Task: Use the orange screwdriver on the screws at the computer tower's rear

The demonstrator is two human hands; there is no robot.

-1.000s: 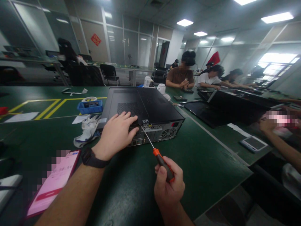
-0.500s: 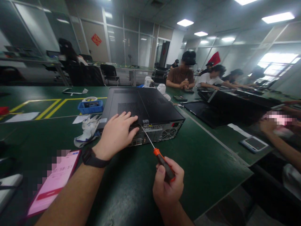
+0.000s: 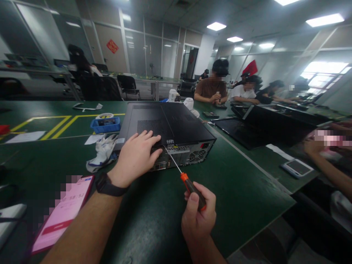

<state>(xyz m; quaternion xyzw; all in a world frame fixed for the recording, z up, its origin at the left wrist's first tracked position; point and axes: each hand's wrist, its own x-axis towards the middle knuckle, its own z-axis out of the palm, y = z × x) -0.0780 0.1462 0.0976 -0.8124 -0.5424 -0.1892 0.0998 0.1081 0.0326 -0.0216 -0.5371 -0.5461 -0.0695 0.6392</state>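
A black desktop computer case (image 3: 187, 126) lies on its side on the green table, its rear panel with a fan grille facing me. My left hand (image 3: 140, 154) rests flat on the case's top near the rear edge, fingers spread. In my right hand (image 3: 199, 212) is a screwdriver (image 3: 194, 190) with a dark and orange handle. The shaft points up and away from me. Its tip meets the rear edge of the case, just right of my left thumb. Whether a screw sits under the tip is too small to tell.
Left of the case are a blue bin (image 3: 106, 125) and white gloves (image 3: 101, 152). A phone with a pink screen (image 3: 63, 214) lies at the near left. To the right are a black panel (image 3: 238, 132), another device (image 3: 297, 168) and a co-worker's arm (image 3: 330, 170). Several people sit farther back.
My right hand has shifted slightly right and its grip on the screwdriver handle has turned a little. My left hand and the case have stayed in place.
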